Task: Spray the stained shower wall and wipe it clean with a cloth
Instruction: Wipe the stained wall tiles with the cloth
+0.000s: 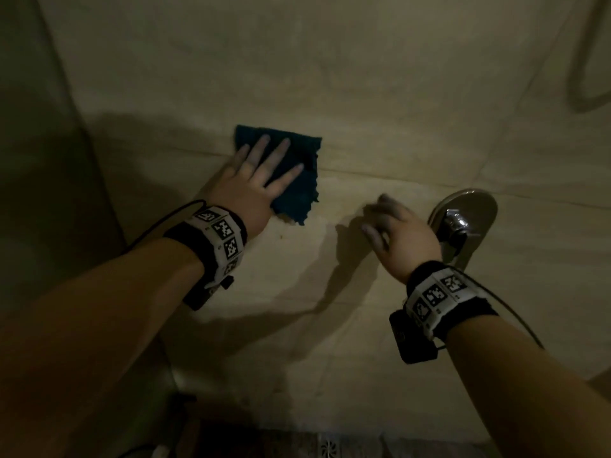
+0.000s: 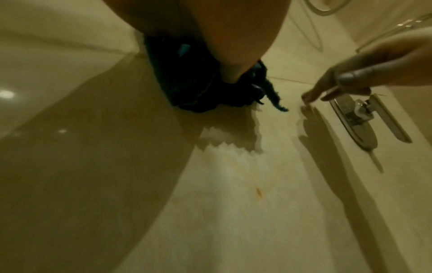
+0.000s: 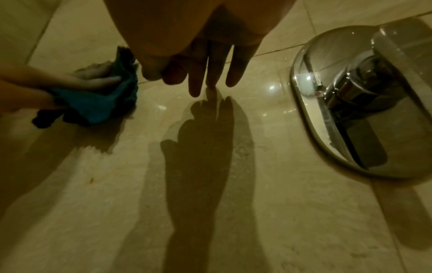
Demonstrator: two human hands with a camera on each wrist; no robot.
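Left hand (image 1: 254,180): fingers straight and spread, palm pressed flat on the cloth (image 1: 297,180), forearm bare, marker band at wrist. Right hand (image 1: 396,233): just right of the cloth, fingers extended, one fingertip touching the wall (image 1: 363,94); banded wrist, bare forearm.

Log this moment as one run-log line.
phase: wiping | left hand: flat, pressing blue cloth on shower wall | right hand: empty, fingertip touching wall | orange stain: remains below cloth
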